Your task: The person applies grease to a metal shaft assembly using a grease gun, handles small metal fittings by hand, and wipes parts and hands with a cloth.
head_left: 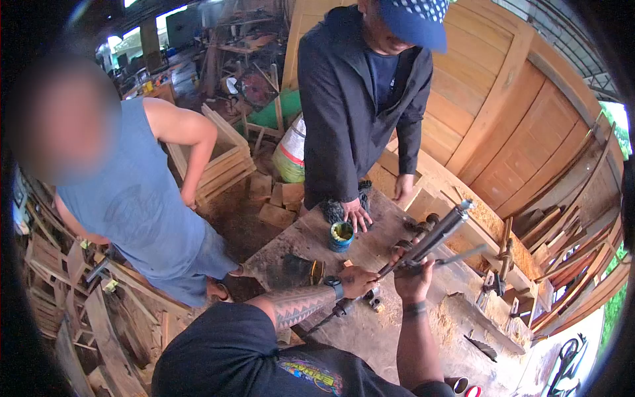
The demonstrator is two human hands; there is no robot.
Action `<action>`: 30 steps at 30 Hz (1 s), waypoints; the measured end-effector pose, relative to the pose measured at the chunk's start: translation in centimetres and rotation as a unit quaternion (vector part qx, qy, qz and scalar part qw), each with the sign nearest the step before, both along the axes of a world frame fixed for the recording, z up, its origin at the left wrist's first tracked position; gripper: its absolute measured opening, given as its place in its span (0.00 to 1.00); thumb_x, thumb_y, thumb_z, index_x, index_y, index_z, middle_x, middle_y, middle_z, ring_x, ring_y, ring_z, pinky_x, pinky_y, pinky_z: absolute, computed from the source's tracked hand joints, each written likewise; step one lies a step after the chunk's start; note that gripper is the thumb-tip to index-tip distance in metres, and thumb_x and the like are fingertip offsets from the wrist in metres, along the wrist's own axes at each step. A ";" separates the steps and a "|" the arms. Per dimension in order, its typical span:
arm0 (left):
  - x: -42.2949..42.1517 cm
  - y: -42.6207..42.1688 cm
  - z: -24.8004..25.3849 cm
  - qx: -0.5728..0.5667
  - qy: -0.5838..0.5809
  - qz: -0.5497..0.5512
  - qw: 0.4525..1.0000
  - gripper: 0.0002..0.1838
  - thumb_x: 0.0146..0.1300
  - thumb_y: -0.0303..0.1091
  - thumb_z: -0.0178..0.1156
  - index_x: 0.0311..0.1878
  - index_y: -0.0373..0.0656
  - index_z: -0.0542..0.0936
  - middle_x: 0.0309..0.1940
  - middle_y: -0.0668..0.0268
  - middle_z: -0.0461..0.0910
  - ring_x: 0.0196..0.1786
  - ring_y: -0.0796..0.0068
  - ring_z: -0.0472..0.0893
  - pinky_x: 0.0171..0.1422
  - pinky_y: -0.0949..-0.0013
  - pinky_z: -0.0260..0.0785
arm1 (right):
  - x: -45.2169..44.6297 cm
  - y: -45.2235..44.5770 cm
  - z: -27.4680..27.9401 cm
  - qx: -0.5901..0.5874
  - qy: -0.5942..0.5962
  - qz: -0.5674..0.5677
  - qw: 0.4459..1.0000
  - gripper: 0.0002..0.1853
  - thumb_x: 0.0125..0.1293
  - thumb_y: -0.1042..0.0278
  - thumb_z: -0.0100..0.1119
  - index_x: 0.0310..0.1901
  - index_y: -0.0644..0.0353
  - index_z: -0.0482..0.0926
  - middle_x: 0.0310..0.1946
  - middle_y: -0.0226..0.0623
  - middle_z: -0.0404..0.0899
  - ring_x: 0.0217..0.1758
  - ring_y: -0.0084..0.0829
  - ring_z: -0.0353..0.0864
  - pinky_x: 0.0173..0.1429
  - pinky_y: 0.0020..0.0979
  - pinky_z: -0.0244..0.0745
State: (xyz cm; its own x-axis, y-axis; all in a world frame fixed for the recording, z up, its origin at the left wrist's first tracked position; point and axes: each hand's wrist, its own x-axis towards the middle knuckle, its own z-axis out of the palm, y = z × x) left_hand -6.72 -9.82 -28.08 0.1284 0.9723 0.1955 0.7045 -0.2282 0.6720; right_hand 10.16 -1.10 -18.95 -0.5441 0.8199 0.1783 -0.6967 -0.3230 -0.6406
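In both of my hands is a grease gun [433, 233], a long grey metal barrel tilted up to the right with a thin rod at its lower end. My left hand [359, 282] is closed around the rod end, below the barrel. My right hand [414, 279] grips the lower barrel, where a grey lever sticks out to the right. Just beyond my hands, a blue tub [340, 239] with yellowish grease stands on the wooden workbench [397, 331]. A co-worker's hand [357, 215] rests beside the tub, on or near a dark crumpled cloth.
A co-worker in a dark jacket [357, 99] stands across the bench. Another person in a blue sleeveless shirt [145, 192] stands at left. Clamps [504, 264] and a saw blade piece [481, 348] lie to the right. Wooden panels [516, 126] lean behind; wood scraps lie at left.
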 end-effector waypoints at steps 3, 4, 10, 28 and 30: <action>-0.8 -0.6 1.3 0.047 0.077 -0.027 0.996 0.18 0.72 0.44 0.56 0.52 0.42 0.85 0.47 0.54 0.86 0.50 0.54 0.86 0.56 0.54 0.77 | -1.0 0.9 1.0 -0.098 -0.026 0.033 0.994 0.41 0.70 0.23 0.49 0.69 0.48 0.74 0.44 0.42 0.85 0.34 0.39 0.84 0.38 0.41 0.79; -1.8 0.4 -0.2 0.090 0.132 -0.050 0.986 0.17 0.71 0.42 0.56 0.52 0.42 0.85 0.47 0.55 0.86 0.51 0.56 0.86 0.56 0.55 0.78 | -1.2 1.9 0.3 -0.092 -0.068 0.058 0.992 0.40 0.71 0.23 0.49 0.68 0.49 0.75 0.42 0.41 0.84 0.33 0.36 0.83 0.35 0.39 0.78; -0.9 0.3 0.6 0.136 0.133 -0.065 0.980 0.12 0.67 0.37 0.60 0.48 0.42 0.86 0.46 0.58 0.85 0.46 0.59 0.86 0.49 0.56 0.79 | -5.3 -0.9 3.4 0.022 -0.242 -0.151 0.958 0.46 0.65 0.30 0.64 0.74 0.54 0.61 0.53 0.39 0.79 0.50 0.30 0.79 0.47 0.32 0.78; -0.2 0.4 0.7 0.065 0.008 0.024 0.998 0.16 0.68 0.48 0.63 0.39 0.44 0.86 0.33 0.54 0.86 0.38 0.51 0.86 0.43 0.50 0.76 | -2.6 -1.9 5.6 0.178 -0.234 0.007 0.956 0.32 0.53 0.67 0.85 0.58 0.63 0.80 0.48 0.28 0.84 0.48 0.22 0.82 0.55 0.27 0.78; 0.1 0.6 0.2 0.056 -0.034 0.034 0.997 0.16 0.69 0.48 0.62 0.40 0.44 0.86 0.33 0.54 0.86 0.38 0.51 0.87 0.42 0.51 0.76 | -1.4 -0.4 4.7 0.215 -0.221 0.061 0.949 0.37 0.51 0.62 0.86 0.61 0.63 0.78 0.50 0.30 0.84 0.50 0.24 0.82 0.58 0.28 0.77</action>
